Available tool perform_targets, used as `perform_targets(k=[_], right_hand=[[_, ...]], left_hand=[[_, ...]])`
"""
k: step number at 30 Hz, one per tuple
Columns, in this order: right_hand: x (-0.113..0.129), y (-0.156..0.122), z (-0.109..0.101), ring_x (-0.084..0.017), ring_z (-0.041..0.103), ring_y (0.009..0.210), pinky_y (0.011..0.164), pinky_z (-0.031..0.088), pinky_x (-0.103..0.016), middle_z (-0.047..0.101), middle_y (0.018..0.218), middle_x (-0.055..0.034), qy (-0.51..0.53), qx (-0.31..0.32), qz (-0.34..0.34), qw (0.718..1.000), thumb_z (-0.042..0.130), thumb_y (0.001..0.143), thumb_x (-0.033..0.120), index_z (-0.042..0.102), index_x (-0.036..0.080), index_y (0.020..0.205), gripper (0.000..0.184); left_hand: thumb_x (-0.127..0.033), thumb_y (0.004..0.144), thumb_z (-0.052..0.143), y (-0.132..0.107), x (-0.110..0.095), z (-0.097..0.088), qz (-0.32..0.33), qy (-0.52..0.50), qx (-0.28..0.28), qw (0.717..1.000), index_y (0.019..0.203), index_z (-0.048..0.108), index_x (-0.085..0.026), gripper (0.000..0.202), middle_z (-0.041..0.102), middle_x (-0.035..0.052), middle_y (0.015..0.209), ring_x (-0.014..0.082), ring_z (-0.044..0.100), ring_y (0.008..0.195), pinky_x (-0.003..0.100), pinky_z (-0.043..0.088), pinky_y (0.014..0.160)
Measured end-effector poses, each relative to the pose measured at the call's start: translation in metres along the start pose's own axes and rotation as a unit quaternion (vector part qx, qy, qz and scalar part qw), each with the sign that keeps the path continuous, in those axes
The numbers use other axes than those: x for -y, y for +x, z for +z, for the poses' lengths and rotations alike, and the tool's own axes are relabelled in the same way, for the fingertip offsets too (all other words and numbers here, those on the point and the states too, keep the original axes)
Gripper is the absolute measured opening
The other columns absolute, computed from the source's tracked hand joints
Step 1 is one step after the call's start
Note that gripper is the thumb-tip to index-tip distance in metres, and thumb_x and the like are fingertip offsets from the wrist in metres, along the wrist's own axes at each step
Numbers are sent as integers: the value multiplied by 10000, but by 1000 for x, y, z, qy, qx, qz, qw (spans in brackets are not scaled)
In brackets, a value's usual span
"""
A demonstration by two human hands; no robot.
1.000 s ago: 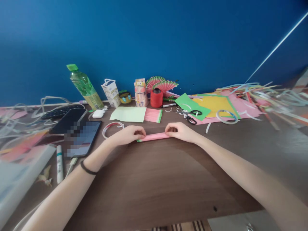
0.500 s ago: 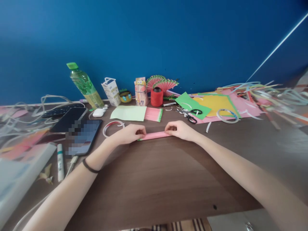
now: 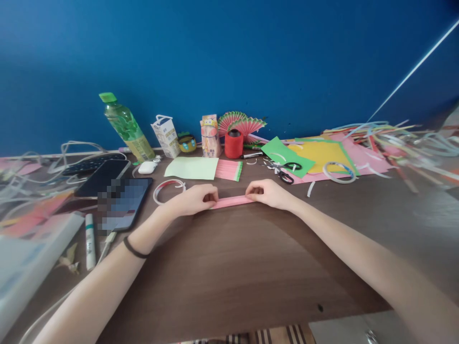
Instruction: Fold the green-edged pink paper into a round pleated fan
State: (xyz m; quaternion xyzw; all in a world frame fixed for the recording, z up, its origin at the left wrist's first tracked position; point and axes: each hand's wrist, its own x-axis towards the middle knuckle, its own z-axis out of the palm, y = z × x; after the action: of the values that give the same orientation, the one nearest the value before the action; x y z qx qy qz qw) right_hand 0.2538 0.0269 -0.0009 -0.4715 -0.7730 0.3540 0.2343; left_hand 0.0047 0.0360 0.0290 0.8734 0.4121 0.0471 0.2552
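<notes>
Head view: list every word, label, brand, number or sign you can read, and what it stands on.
No text can be read.
White carton: print too small and blurred.
Green bottle: label too blurred.
Marker: barrel print unreadable.
Pink patterned box: small marks, too blurred.
Dark device: screen partly pixelated, nothing legible.
Pink folded strip: no writing visible.

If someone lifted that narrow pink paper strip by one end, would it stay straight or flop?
The pink paper strip would likely feel light, since it looks like thin paper. It appears folded lengthwise, so it may stay fairly straight. The folds might spring open if the left hand and right hand stopped pinching it.
</notes>
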Motion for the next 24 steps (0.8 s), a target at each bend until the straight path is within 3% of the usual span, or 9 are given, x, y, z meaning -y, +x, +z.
perform_targets(k=[10,16,24], right_hand=[[-2,0,-3,-124,550,662,641,415,-254,617,739,-19,-4,-14,-32,999,585,740,258,637,156,706,119],[-8,1,-9,-134,575,706,691,430,-268,624,811,-34,11,21,-50,998,573,760,257,677,160,789,145],[-5,2,-7,-134,558,710,679,408,-267,619,820,-38,-33,4,-59,998,549,773,234,677,162,780,148]], left_hand=[[-219,731,461,0,-1,1,-3,3,9,1000,755,554,-182,103,567,-4,733,129,518,666,232,395,619],[-230,753,443,0,2,3,2,-13,11,1000,828,550,-188,137,571,-1,761,131,522,679,236,401,623],[-221,765,433,0,0,3,-6,-4,18,1000,865,553,-192,159,578,3,790,133,520,693,236,397,633]])
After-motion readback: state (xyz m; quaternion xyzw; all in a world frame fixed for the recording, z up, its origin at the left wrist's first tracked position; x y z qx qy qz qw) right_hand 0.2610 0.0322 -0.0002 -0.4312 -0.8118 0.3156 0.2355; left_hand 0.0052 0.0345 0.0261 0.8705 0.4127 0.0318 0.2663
